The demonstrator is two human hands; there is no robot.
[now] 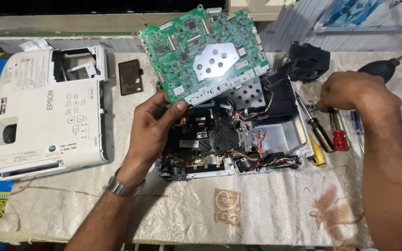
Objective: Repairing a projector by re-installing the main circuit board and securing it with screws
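My left hand [152,125] grips the near-left edge of a green circuit board [187,42] with a silver plate in its middle, holding it tilted up above the opened projector body [224,139]. Black parts and coloured wires show inside the body. My right hand [350,90] rests closed at the right, its fingers on small metal pieces by the screwdrivers [324,135]; what it pinches is hidden.
The white projector top cover [47,111] lies at the left, a small dark panel [130,76] beside it. A black lens block [308,60] and a black air blower [382,69] sit at the back right. A patterned cloth [238,204] covers the table.
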